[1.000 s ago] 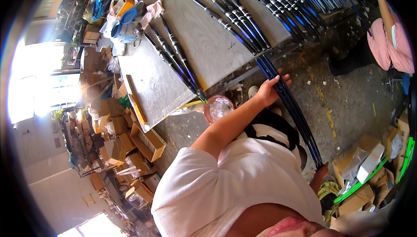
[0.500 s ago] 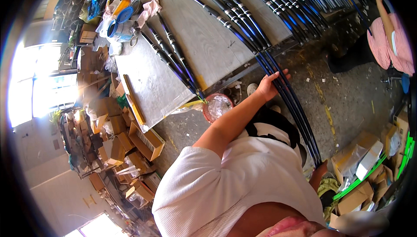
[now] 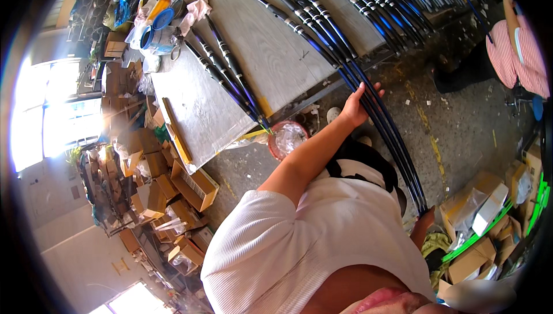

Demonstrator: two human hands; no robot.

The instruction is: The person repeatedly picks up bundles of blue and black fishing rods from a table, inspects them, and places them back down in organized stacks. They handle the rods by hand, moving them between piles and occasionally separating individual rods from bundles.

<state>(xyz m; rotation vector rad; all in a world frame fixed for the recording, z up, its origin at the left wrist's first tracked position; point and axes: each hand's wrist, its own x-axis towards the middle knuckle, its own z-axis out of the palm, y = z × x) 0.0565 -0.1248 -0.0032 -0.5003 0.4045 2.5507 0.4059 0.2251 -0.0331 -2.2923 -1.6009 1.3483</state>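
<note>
A small bundle of dark blue-black fishing rods (image 3: 396, 148) slants from the table edge down toward my right side. My left hand (image 3: 356, 108) is closed loosely around the bundle near the table, thumb on the near side and fingertips showing beyond. Farther down, my right hand (image 3: 425, 220) grips the lower ends, its fingers partly hidden. The upper parts of these rods, with black grips and silver fittings (image 3: 314, 15), rest on the grey table (image 3: 253, 43).
Three more rods (image 3: 222, 66) lie on the table at left, with others at the back right. A red bucket (image 3: 273, 148) stands below the edge. Cardboard boxes (image 3: 196, 187) crowd the left; more (image 3: 472, 199) stand at right. A person in a striped shirt (image 3: 518, 55) is at far right.
The held rods have slid slightly up toward the table, and my right hand has risen a little with their ends. My left hand stays nearly in place around them.
</note>
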